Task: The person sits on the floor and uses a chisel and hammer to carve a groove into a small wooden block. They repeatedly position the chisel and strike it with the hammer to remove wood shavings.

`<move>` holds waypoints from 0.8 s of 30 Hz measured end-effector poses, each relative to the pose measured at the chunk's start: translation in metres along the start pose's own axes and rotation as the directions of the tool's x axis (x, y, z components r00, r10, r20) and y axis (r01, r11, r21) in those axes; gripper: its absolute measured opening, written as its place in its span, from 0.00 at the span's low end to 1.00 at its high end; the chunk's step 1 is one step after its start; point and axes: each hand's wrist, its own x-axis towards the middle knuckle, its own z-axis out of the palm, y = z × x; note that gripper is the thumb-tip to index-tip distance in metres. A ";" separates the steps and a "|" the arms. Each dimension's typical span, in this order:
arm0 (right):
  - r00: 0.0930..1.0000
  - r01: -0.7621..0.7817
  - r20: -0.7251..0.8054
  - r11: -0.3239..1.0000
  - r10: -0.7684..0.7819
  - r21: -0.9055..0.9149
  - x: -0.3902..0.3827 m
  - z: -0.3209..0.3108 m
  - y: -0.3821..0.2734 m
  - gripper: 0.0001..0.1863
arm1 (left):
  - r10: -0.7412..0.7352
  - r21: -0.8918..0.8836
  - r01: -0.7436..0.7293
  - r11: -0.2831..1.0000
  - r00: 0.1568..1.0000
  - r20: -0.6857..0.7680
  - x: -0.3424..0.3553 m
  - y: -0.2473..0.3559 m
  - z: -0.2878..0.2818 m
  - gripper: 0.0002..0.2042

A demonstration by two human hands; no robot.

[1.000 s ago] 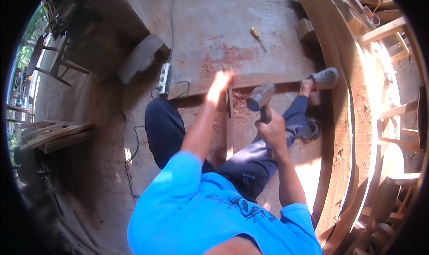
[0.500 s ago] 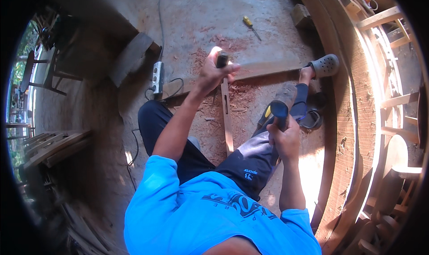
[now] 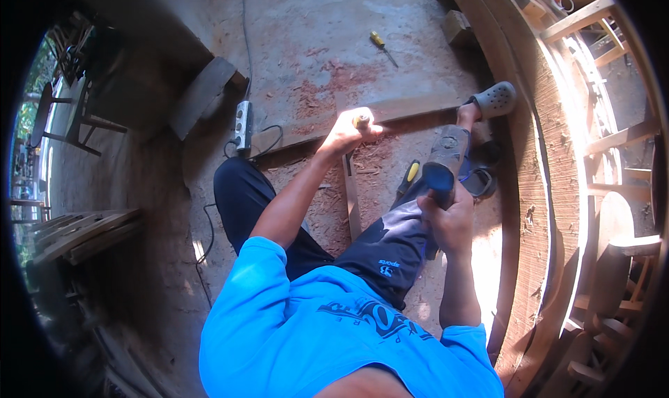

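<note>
My left hand is closed round the handle of a chisel, whose butt end faces up; its blade is hidden below the fist. Under that hand runs a narrow wooden bar, lying lengthwise between my legs, its far part covered by the hand. My right hand grips a mallet by its dark handle, with the cylindrical wooden head pointing away above my right leg. The mallet is apart from the chisel. Beside my right leg lies a tool with a yellow and black handle.
Wood shavings cover the floor around a low beam. Farther off lies a yellow-handled screwdriver. A white power strip with cables is at the left. A thick timber slab runs along the right, with wooden chair parts beyond.
My left hand has come slightly nearer and right, turning the chisel so its butt end shows and covering the bar's slot. The mallet in my right hand has shifted slightly nearer.
</note>
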 end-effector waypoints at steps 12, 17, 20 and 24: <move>0.704 0.623 -0.025 0.601 -0.709 0.500 0.035 -0.023 -0.133 0.06 | -0.088 0.177 0.074 0.981 0.994 0.069 -0.026 -0.014 -0.014 0.15; 0.862 0.479 0.169 0.660 -0.477 -0.580 0.089 0.060 0.008 0.12 | -0.041 0.222 0.024 0.975 0.996 0.073 -0.035 -0.029 -0.012 0.09; 0.960 0.273 0.241 0.684 -0.145 -0.676 0.097 0.055 0.095 0.13 | -0.116 0.149 0.108 0.983 0.992 0.047 -0.030 -0.040 -0.009 0.16; 0.948 0.312 0.149 0.736 -0.280 -0.601 0.074 0.024 0.077 0.17 | -0.119 0.067 0.122 0.990 0.992 -0.050 0.010 -0.036 -0.019 0.12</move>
